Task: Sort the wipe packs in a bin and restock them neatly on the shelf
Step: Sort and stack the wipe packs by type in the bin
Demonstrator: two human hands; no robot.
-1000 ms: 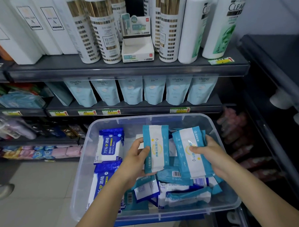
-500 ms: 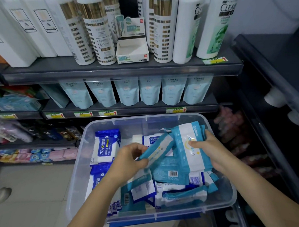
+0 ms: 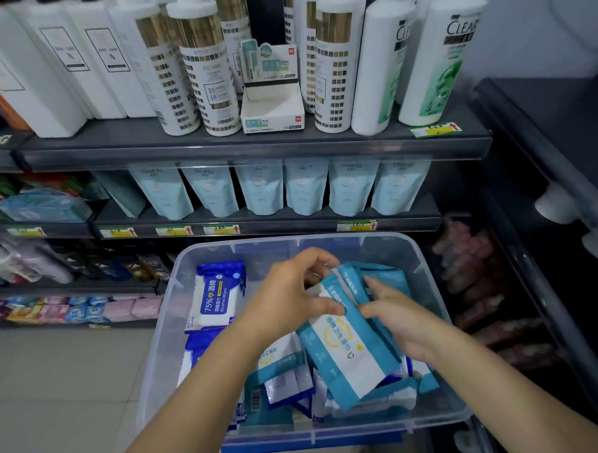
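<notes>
Over the bin (image 3: 325, 240), I see the left hand (image 3: 290, 295) pinching a teal wipe pack (image 3: 347, 344) at its far end, right hand (image 3: 401, 321) gripping alongside.

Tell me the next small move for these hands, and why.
Probably square up the teal packs into one even stack: the left hand and right hand both grip them above the bin, but they sit fanned and askew. The blue alcohol packs already lie apart at the bin's left, so teal looks like the group being gathered.
</notes>
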